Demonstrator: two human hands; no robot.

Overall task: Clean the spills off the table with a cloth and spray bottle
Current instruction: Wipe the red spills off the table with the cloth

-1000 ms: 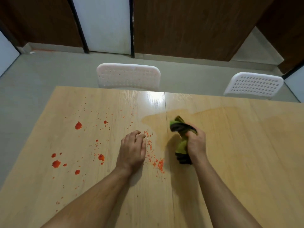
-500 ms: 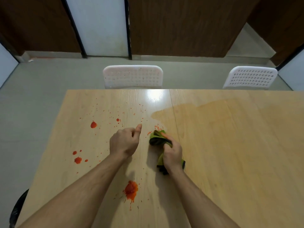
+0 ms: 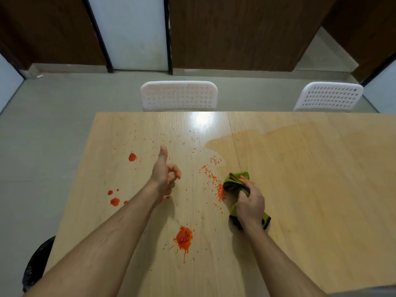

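My right hand [image 3: 250,203] grips a crumpled green and black cloth [image 3: 235,181] and holds it down on the light wooden table [image 3: 310,189]. A line of small orange-red crumbs [image 3: 215,181] lies just left of the cloth. My left hand [image 3: 165,174] hovers over the table with fingers curled and the thumb sticking up, holding nothing. Red-orange spills dot the left half: a big splat [image 3: 183,239] near me, drops [image 3: 114,201] at the left and a blob [image 3: 132,156] farther back. No spray bottle is in view.
A wet darker patch [image 3: 278,151] covers the table's right half. Two white perforated chairs [image 3: 179,96] [image 3: 330,97] stand at the far edge. A black bag [image 3: 36,264] sits on the floor at the lower left.
My right hand slid the cloth to the right, away from the left hand. My left hand lifted and its thumb now points up. The view shifted, showing more of the near table.
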